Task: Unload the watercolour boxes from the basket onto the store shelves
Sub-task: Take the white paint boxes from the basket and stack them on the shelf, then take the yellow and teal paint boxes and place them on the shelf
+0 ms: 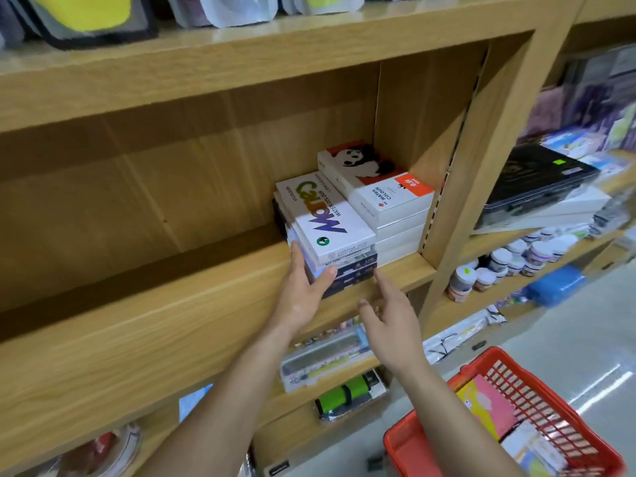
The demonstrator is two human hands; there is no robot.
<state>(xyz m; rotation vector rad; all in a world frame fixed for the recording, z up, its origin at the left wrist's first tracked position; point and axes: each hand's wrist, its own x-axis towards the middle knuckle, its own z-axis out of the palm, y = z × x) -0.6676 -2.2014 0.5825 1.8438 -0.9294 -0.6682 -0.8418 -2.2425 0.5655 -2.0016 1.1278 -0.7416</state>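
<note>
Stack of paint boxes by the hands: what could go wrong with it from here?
1. The shorter stack looks uneven, with its white top box askew over the dark boxes below. A push from the left hand might slide that box off.
2. The stack sits near the front edge of the shelf, so a nudge from the right hand could tip boxes toward the floor.

Upper left: yellow-and-black pouch [79,12], cut by the frame edge.
Top centre: white stand-up bags [237,8].
Right: black flat case [540,177], green sticker on top.
Below that: rows of small lidded jars [499,261]; blue pack [555,285] near.
Lower centre: green roll [347,394].
</note>
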